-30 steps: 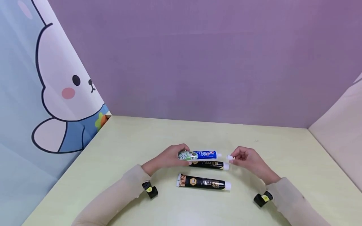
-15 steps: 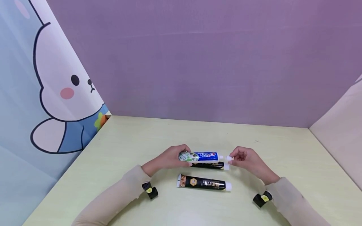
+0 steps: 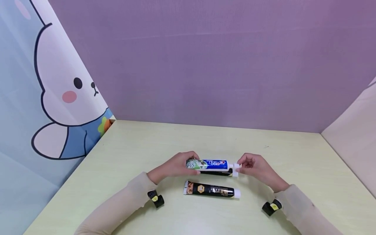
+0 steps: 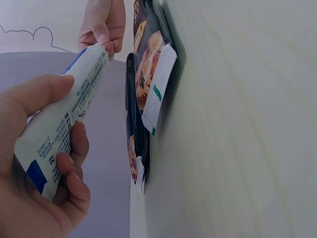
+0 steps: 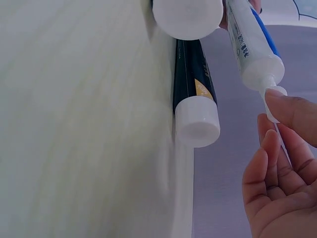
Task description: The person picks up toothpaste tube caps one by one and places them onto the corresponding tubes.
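My left hand (image 3: pixel 174 167) grips the crimped half of a blue, green and white toothpaste tube (image 3: pixel 215 164), held above the table with its nozzle to the right. In the left wrist view the thumb lies on one face of the tube and the fingers curl under the other. With thumb and fingertips, my right hand (image 3: pixel 255 168) pinches a small white cap (image 3: pixel 236 165) at the nozzle. The right wrist view has the cap against the nozzle, partly covered by the thumb; how far it is on, I cannot tell.
Two black toothpaste tubes with white caps lie flat on the pale table (image 3: pixel 141 140). The nearer one (image 3: pixel 211 190) is in full view; the farther one (image 3: pixel 218 173) is partly hidden under the held tube. A purple wall (image 3: pixel 205 65) rises behind the table.
The toothpaste tube has come slightly down and to the right. The gap between its nozzle and the cap has closed. The right hand has hardly moved, and the black tubes lie still.
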Demonstrator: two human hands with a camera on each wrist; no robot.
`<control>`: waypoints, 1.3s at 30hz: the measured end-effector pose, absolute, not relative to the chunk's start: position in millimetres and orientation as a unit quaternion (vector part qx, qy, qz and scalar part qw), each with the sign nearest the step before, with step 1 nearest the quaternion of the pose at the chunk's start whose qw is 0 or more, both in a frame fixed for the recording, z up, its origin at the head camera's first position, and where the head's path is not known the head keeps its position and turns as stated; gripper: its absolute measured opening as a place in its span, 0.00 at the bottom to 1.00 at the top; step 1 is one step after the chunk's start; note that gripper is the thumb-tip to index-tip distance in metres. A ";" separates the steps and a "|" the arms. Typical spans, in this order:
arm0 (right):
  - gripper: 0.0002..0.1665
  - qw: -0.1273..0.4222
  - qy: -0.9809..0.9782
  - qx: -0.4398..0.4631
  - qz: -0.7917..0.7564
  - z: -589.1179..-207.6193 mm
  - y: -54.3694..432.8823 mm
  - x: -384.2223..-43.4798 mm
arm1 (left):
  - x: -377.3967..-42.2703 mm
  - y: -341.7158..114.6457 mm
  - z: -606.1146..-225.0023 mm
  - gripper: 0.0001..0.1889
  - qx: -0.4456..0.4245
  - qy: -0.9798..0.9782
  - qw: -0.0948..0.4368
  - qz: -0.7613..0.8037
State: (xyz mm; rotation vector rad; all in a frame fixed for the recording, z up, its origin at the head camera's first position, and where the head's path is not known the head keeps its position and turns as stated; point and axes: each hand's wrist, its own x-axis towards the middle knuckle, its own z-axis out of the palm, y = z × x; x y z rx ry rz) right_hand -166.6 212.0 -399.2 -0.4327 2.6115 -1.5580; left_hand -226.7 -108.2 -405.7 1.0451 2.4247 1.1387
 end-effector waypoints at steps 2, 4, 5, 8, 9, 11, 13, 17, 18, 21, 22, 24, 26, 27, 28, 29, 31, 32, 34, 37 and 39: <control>0.12 0.033 0.850 -0.141 -0.507 -398.6 211.7 -166.6 | -226.4 -108.3 -405.0 0.20 0.361 0.836 0.132 0.392; 0.12 0.034 0.852 -0.140 -0.503 -398.1 211.4 -166.5 | -226.1 -108.3 -404.2 0.20 0.362 0.836 0.133 0.391; 0.12 0.034 0.854 -0.140 -0.500 -397.9 211.4 -166.5 | -226.0 -108.2 -403.8 0.20 0.362 0.836 0.133 0.390; 0.11 0.034 0.859 -0.140 -0.492 -397.2 210.7 -166.0 | -225.9 -107.7 -403.0 0.20 0.363 0.836 0.133 0.388; 0.11 0.033 0.860 -0.140 -0.490 -397.1 210.3 -165.8 | -226.0 -107.4 -402.9 0.20 0.363 0.837 0.133 0.387; 0.11 0.034 0.857 -0.143 -0.493 -396.8 209.4 -165.3 | -226.0 -107.0 -402.7 0.20 0.365 0.837 0.134 0.386; 0.11 0.034 0.855 -0.148 -0.496 -396.8 208.4 -164.7 | -225.8 -106.6 -402.8 0.20 0.367 0.836 0.136 0.386; 0.11 0.029 0.851 -0.159 -0.500 -397.3 207.3 -163.6 | -225.6 -105.5 -402.5 0.20 0.371 0.834 0.138 0.384; 0.10 0.026 0.851 -0.162 -0.499 -397.5 207.3 -163.5 | -225.5 -105.2 -402.2 0.20 0.372 0.834 0.138 0.383; 0.10 0.016 0.853 -0.167 -0.495 -396.9 207.5 -162.9 | -225.6 -104.5 -400.5 0.20 0.376 0.834 0.137 0.380; 0.10 0.013 0.854 -0.167 -0.492 -396.6 207.5 -162.6 | -225.6 -104.2 -399.9 0.20 0.377 0.834 0.136 0.379; 0.09 0.009 0.858 -0.166 -0.486 -395.8 207.5 -161.7 | -225.7 -103.9 -398.9 0.20 0.378 0.834 0.136 0.378; 0.09 0.005 0.861 -0.163 -0.482 -395.4 207.6 -160.8 | -225.9 -103.5 -398.4 0.20 0.378 0.834 0.137 0.378; 0.09 0.002 0.862 -0.161 -0.481 -395.4 207.6 -160.5 | -226.1 -103.4 -398.3 0.19 0.379 0.834 0.137 0.378; 0.09 -0.001 0.862 -0.160 -0.480 -395.4 207.7 -160.4 | -226.2 -103.2 -398.3 0.19 0.379 0.833 0.137 0.378; 0.09 -0.002 0.863 -0.159 -0.480 -395.5 207.8 -160.3 | -226.4 -103.1 -398.3 0.19 0.379 0.833 0.137 0.378; 0.09 -0.003 0.863 -0.155 -0.481 -395.8 207.8 -160.2 | -226.5 -103.0 -398.3 0.19 0.381 0.833 0.136 0.378; 0.09 -0.002 0.862 -0.152 -0.483 -395.9 207.8 -160.3 | -226.6 -103.1 -398.5 0.19 0.383 0.832 0.135 0.378; 0.09 0.003 0.863 -0.147 -0.484 -396.2 207.5 -159.8 | -226.6 -103.4 -399.2 0.19 0.384 0.831 0.133 0.379; 0.09 0.012 0.863 -0.143 -0.485 -396.1 207.4 -159.1 | -226.2 -103.7 -399.7 0.20 0.384 0.829 0.134 0.384; 0.09 0.017 0.863 -0.140 -0.484 -395.4 207.6 -158.6 | -226.0 -103.7 -400.0 0.20 0.383 0.828 0.135 0.386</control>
